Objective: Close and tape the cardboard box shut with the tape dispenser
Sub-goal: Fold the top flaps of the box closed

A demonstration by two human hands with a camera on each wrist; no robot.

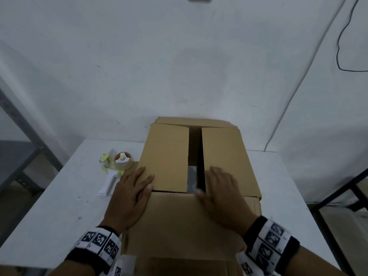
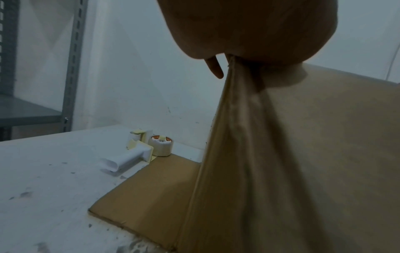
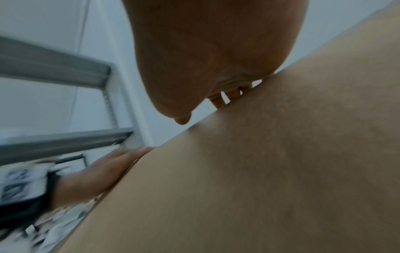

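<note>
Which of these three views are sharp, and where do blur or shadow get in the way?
Head view: dim but mostly sharp, right hand slightly smeared. Left wrist view: tape dispenser clear, cardboard box shaded and soft. Right wrist view: motion-blurred throughout, left hand streaked.

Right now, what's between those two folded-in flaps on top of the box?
In the head view, a dark open gap separates the left flap from the right flap; something grey shows inside, too unclear to name.

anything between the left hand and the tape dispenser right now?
Nothing visible. The tape dispenser lies on the table beside the cardboard box, just beyond the left hand, whose fingers lie flat on a box flap. Open table lies between them.
</note>
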